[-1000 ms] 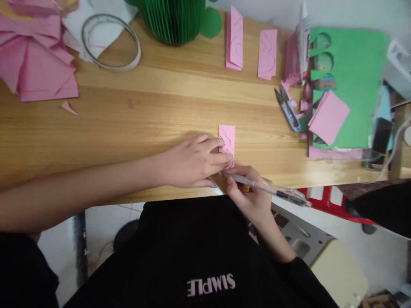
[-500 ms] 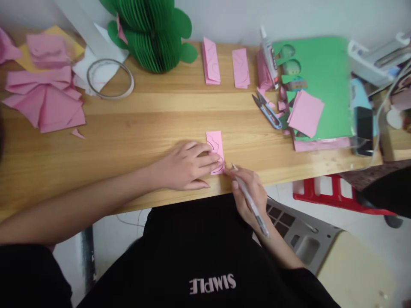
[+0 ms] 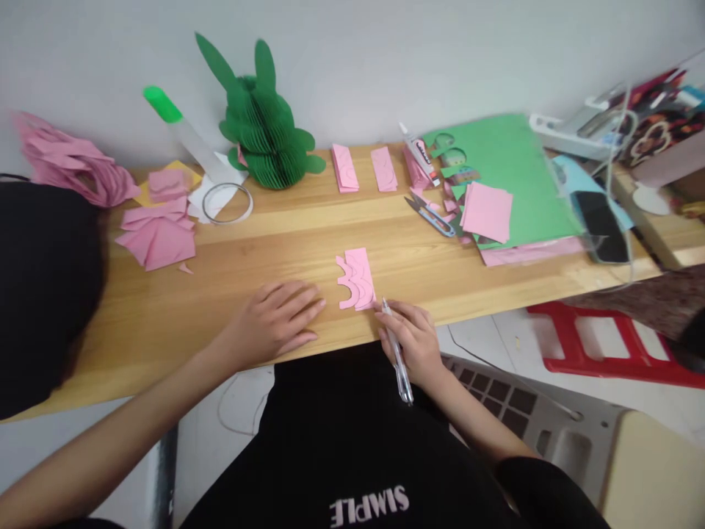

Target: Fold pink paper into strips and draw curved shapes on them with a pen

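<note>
My left hand lies flat on the wooden table, fingers slightly spread, holding nothing. To its right is a folded pink paper with curved lines drawn on it. A wavy pink cutout lies over its left side. My right hand holds a clear pen, its tip pointing up and away from me, and rests at the table's front edge. The fingertips of that hand are at the paper's lower right corner.
Blue snips, a glue tube and stacked pink squares are at the right. Behind are two folded pink papers, a green honeycomb figure and a tape ring. A phone lies far right.
My left hand has moved off the folded paper to the left. The wavy cutout now shows beside and over it. The camera view has tilted up, showing more of the wall.
</note>
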The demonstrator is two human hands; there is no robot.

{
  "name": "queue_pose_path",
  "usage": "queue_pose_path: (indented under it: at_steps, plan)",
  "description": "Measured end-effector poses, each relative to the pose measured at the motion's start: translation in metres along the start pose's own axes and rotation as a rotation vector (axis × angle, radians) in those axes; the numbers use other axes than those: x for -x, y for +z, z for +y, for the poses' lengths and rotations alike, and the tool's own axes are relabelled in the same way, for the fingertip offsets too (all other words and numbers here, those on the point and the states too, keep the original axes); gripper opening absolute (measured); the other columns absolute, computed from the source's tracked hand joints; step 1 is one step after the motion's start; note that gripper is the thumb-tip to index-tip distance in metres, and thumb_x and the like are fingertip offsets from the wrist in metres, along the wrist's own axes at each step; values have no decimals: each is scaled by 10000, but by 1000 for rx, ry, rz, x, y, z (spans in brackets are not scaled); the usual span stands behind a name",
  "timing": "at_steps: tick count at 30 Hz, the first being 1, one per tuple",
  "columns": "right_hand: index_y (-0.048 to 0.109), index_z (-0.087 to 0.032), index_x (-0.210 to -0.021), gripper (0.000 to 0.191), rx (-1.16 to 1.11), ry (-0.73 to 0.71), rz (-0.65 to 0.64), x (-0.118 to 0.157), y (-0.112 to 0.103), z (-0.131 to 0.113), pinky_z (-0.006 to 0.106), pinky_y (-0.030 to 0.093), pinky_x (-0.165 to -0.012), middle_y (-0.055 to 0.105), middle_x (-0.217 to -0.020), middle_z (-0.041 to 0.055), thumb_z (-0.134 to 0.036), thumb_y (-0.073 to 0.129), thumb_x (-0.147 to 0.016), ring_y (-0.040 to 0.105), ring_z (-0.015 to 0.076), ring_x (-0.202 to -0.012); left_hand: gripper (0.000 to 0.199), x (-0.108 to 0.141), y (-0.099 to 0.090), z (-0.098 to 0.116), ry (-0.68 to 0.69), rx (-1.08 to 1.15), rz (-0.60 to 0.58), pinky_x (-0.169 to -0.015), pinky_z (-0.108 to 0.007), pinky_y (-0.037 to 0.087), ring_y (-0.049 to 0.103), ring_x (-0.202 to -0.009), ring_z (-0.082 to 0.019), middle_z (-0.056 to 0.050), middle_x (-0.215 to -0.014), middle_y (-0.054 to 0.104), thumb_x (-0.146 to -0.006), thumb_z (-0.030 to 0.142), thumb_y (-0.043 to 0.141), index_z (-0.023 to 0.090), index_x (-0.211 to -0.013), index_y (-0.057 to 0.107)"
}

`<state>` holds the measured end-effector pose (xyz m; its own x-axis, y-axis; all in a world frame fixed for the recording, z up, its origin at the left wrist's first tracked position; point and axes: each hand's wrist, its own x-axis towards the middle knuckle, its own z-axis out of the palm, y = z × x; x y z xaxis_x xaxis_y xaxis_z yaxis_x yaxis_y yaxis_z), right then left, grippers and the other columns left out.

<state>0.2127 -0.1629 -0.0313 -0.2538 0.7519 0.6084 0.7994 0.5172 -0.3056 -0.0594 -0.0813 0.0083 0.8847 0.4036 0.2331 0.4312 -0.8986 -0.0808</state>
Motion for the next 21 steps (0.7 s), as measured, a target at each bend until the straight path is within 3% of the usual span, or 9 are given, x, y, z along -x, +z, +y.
queue_pose_path:
  at_steps: [4, 7, 13, 21]
  plan:
    - [591, -203, -1218, 322, 25, -63, -15, 3, 1, 3, 390, 528, -835, 782, -1037, 83, -174, 591, -897, 695, 249, -1024, 635, -2, 6, 24, -158, 87, -56, -1044, -458, 348, 481, -1310, -330, -150, -1417, 571, -975, 588, 413, 139, -1413, 508]
    - [594, -185, -1209, 292, 69, -109, -44, 6, 1, 5, 402, 513, -870, 780, -1057, 94, -201, 585, -917, 687, 262, -1067, 718, -14, 12, 41, -250, 148, -120, -1088, -484, 315, 382, -1392, -352, -150, -1512, 465, -931, 666, 430, 174, -1453, 466]
    - [636, -202, -1176, 273, 82, -171, -9, 23, -9, 11, 377, 511, -835, 784, -1033, 86, -206, 649, -903, 692, 240, -1029, 715, -17, 17, 52, -346, 226, -118, -1121, -467, 307, 341, -1425, -315, -153, -1529, 438, -953, 639, 411, 168, -1491, 404]
    - [667, -263, -1161, 327, -101, -175, 145, 43, -3, 15, 344, 553, -753, 781, -910, 52, -86, 516, -931, 712, 198, -920, 636, -15, 22, 52, -402, 256, -59, -1132, -508, 322, 373, -1407, -332, -187, -1483, 474, -954, 574, 471, 129, -1407, 503]
